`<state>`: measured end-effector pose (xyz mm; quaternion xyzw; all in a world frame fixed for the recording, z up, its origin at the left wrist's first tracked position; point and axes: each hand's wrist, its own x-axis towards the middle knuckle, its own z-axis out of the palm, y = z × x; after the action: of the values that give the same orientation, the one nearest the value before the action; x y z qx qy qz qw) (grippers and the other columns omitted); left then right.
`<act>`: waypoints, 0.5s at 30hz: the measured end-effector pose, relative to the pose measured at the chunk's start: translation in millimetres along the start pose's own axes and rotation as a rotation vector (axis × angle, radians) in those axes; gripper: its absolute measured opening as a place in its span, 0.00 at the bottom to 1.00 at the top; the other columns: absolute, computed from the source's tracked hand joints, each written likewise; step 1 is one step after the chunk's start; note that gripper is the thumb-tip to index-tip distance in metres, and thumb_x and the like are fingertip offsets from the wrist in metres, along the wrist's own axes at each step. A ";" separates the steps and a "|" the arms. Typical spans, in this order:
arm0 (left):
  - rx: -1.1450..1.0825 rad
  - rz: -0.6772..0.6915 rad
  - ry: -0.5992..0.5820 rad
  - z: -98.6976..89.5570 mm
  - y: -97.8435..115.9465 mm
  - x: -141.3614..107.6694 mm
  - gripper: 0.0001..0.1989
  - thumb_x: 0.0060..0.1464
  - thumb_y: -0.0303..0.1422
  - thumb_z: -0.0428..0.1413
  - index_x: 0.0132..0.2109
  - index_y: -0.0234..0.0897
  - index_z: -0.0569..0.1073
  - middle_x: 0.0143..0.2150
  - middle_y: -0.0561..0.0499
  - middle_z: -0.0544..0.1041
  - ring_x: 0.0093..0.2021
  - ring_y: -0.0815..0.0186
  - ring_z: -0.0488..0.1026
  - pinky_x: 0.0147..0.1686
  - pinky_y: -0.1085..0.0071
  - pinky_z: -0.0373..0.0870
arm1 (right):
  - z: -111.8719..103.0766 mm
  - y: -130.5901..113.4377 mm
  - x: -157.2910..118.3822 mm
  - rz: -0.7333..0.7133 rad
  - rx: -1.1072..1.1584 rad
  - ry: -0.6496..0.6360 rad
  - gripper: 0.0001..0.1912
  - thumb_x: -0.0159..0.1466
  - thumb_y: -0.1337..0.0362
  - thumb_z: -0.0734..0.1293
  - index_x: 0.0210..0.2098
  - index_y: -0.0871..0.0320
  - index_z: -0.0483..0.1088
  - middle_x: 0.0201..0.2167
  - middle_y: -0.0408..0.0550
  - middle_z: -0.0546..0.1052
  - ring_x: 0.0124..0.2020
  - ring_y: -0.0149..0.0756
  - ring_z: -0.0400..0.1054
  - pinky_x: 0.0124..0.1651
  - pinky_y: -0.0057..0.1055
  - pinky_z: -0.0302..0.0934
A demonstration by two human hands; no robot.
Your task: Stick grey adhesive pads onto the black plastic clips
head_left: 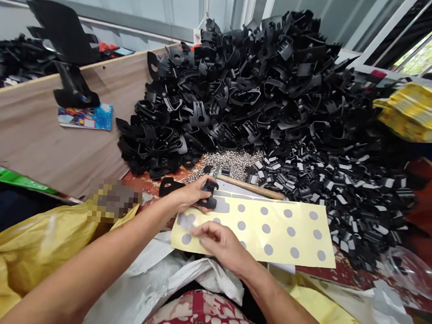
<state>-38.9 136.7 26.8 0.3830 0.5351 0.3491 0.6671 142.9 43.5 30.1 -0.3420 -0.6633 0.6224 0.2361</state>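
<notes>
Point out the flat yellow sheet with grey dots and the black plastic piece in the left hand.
Flat yellow sheet with grey dots (254,235): head view, bare yellow area near its middle.
Black plastic piece (210,202): head view, lower part of its right end.

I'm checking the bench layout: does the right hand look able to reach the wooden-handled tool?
Probably yes: between the right hand and the wooden-handled tool lies mainly the flat yellow sticker sheet. The left hand is near the tool's left end, but its right half looks uncovered.
</notes>
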 end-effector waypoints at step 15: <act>-0.741 0.127 0.024 32.7 -35.7 -78.8 0.18 0.60 0.43 0.61 0.54 0.42 0.72 0.46 0.47 0.78 0.39 0.59 0.78 0.38 0.63 0.78 | -31.5 19.6 13.6 -0.202 0.023 0.611 0.05 0.60 0.67 0.70 0.36 0.54 0.70 0.34 0.42 0.74 0.38 0.35 0.70 0.46 0.32 0.64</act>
<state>-19.3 46.6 34.8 0.1440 0.3556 0.5642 0.7311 160.4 74.4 12.8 -0.4430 -0.5852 0.4716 0.4888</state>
